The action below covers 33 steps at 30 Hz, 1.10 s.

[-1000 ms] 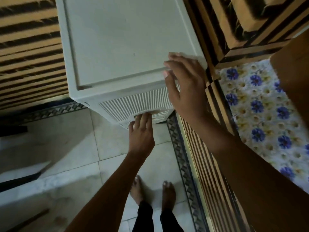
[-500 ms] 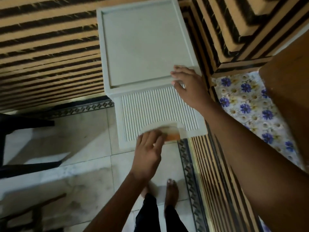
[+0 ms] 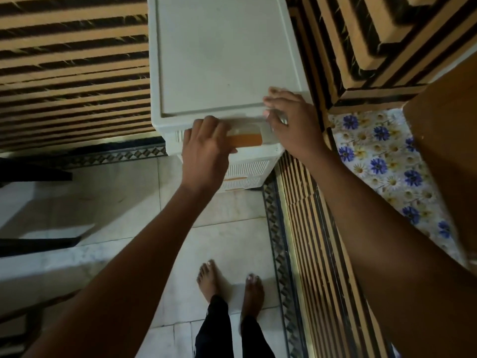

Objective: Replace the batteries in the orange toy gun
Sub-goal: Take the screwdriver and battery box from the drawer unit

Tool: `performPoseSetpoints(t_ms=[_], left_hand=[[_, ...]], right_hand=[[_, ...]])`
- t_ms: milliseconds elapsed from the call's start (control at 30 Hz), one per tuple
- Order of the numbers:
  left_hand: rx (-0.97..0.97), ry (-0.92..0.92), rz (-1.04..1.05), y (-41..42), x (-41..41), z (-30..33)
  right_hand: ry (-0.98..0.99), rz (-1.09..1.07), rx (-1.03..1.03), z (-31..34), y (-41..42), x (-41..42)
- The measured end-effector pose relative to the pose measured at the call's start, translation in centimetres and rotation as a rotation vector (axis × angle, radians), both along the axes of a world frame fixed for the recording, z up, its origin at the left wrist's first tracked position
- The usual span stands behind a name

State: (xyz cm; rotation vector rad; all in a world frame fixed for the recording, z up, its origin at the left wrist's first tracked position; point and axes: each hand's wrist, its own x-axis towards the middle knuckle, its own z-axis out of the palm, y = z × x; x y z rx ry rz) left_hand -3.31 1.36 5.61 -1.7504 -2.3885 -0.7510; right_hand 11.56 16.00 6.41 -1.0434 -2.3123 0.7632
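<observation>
Nearest, the person's bare feet [image 3: 209, 280] are standing on the pale tiled floor [image 3: 129, 202], and both forearms are reaching forward and down.

The left hand [image 3: 206, 146] is curling its fingers over the front lip of the top drawer [image 3: 268, 148], clamped on it. An orange strip [image 3: 247, 139] is showing just to this hand's right. A similar strip is sitting on a lower drawer [image 3: 247, 167] below the hand, so it is probably handle trim rather than the toy.

The right hand [image 3: 291, 125] is lying flat with its fingers spread apart, pressing on the near right corner of the white plastic drawer unit [image 3: 222, 60] and gripping nothing. It is probably steadying the light unit.

The orange toy gun is not showing anywhere. It is likely lying inside the drawer beneath the left hand, but I cannot tell, so its look is staying unknown beyond its colour.

A plastic toy of this kind should be handling light, stiff and a little slick. Taking it by the grip or body seems safest, keeping clear of the small battery cover.

Beyond both hands, the unit's bare top is stretching away.
</observation>
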Motion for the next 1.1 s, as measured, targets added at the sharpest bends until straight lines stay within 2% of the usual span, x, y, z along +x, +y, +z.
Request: performPoseSetpoints(t_ms=[200,400,533,667,833,1033,1100], left_hand=[[0.026,-0.084,0.033,-0.2,0.4,-1.2],[0.162,-0.069,0.037,-4.0,2.7,-4.0],[0.032,-0.133,-0.019,-6.5,3.8,-7.4],[-0.097,-0.213,0.032,-5.9,3.0,-10.9],[-0.245,-0.296,0.140,-1.2,0.3,-13.9],[-0.326,-0.249,0.205,3.7,-3.2,-16.2],[-0.384,-0.265,0.247,4.2,-4.0,-16.1]], right_hand=[[-0.051,-0.040,0.103,-0.1,-1.8,0.1],[0.144,-0.213,0.265,-2.1,-7.8,3.5],[0.099,-0.283,0.231,-5.8,-11.5,5.1],[0.040,-0.270,0.089,-10.5,-12.2,4.3],[-0.121,-0.270,-0.076,-14.1,-9.3,0.8],[-0.381,-0.401,-0.103,-16.5,-5.4,-4.6],[-0.381,-0.450,-0.119,-17.1,-4.5,-5.8]])
